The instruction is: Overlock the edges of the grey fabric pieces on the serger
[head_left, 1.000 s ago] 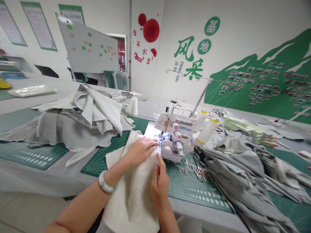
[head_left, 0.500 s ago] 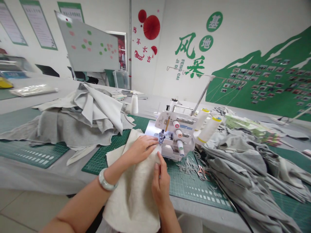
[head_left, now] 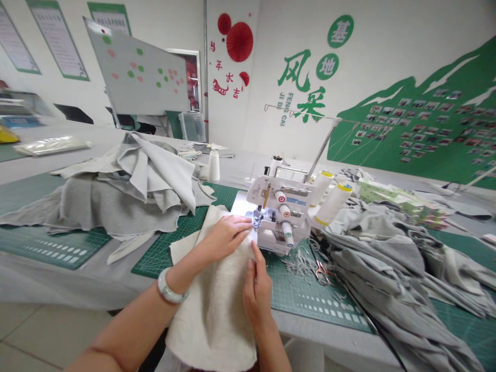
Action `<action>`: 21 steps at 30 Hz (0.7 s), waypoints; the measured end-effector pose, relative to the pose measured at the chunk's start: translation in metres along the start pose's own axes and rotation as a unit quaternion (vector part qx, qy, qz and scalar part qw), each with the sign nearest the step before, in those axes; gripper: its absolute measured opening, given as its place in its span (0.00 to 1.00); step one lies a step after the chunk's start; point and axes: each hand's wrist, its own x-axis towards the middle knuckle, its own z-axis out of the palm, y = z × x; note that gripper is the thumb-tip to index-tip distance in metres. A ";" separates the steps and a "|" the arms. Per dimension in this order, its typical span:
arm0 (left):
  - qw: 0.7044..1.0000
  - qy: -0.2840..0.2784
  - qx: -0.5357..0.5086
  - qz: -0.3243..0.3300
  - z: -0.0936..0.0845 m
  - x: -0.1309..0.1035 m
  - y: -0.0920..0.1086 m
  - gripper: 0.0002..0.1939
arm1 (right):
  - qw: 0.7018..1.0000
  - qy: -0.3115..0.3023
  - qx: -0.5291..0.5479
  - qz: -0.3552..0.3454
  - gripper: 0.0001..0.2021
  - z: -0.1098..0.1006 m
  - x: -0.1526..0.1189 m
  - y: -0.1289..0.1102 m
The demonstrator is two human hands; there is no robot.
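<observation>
A cream cloth (head_left: 215, 305) hangs over the table's front edge, its far end at the front of a white overlock sewing machine (head_left: 279, 214). My left hand (head_left: 227, 235) lies on the cloth, fingers stretched flat, with the fingertips close beside the lit presser foot. At the cloth's right edge is my right hand (head_left: 258, 289), its index finger pointing toward the machine and its thumb bent over the edge; the cloth appears held between thumb and fingers. The exact stitching point is too small to make out.
Grey and white fabric pieces (head_left: 127, 181) are heaped on the left. More grey fabric (head_left: 387, 274) is piled on the right. Scissors (head_left: 322, 273) and thread trimmings (head_left: 300, 263) lie on the green cutting mat (head_left: 321, 302). Thread cones (head_left: 334, 204) stand behind the machine.
The view has shifted very slightly. Both hands and the cloth stay almost where they were at the machine.
</observation>
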 end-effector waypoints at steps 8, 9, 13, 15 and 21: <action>1.000 0.003 -0.003 0.004 -0.001 -0.001 0.000 0.16 | 1.000 -0.001 -0.004 -0.001 0.22 0.000 -0.001 -0.001; 1.000 0.003 -0.003 0.003 -0.001 -0.001 0.000 0.16 | 1.000 0.000 -0.004 -0.001 0.22 0.000 -0.001 0.000; 1.000 0.002 0.000 0.004 -0.001 -0.001 0.000 0.16 | 1.000 0.001 -0.003 -0.006 0.22 -0.001 -0.001 0.000; 1.000 0.003 0.000 0.006 -0.001 -0.001 0.000 0.16 | 1.000 0.002 -0.003 -0.006 0.23 -0.001 -0.001 0.000; 1.000 0.000 0.005 0.009 -0.001 0.000 0.000 0.17 | 1.000 -0.001 0.000 0.003 0.23 -0.001 -0.001 -0.001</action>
